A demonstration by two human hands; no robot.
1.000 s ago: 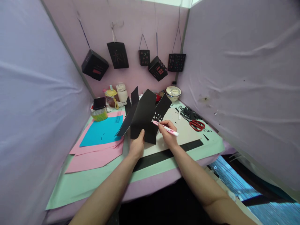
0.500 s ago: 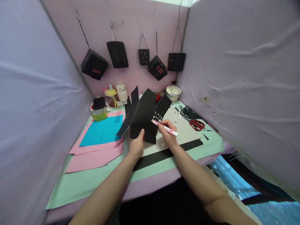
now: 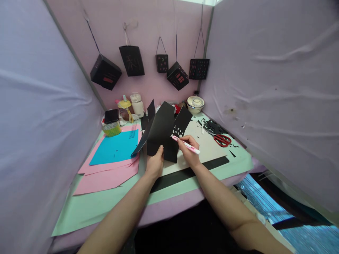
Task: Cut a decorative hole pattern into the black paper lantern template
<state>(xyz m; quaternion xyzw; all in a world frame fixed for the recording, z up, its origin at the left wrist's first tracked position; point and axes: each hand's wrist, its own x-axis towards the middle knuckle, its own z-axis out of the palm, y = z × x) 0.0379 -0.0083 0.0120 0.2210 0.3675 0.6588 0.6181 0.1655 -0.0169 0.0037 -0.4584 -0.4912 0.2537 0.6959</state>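
A folded black card piece (image 3: 160, 130) with several raised flaps stands over the pale board (image 3: 209, 148). My left hand (image 3: 155, 163) grips its lower edge, thumb on the front face and the other fingers hidden behind. In my right hand (image 3: 189, 150) is a pink-and-white pen-like cutter (image 3: 186, 144), pinched between thumb and fingers. The cutter's tip meets the card's right side, just below a flap with small cut-out shapes (image 3: 178, 131). A long black strip (image 3: 172, 179) lies in front of the board.
Blue paper (image 3: 113, 148) rests on pink sheets (image 3: 106, 181) at the left. Red-handled scissors (image 3: 222, 140) and black scraps (image 3: 215, 127) are at the right. A lidded bowl (image 3: 195, 105), a white bottle (image 3: 137, 106) and a tape roll (image 3: 112, 129) stand behind. Black lanterns (image 3: 106, 72) hang above.
The black card has tilted slightly, and its upper flaps have shifted a little. Both hands keep their holds, with the cutter tip at nearly the same spot.
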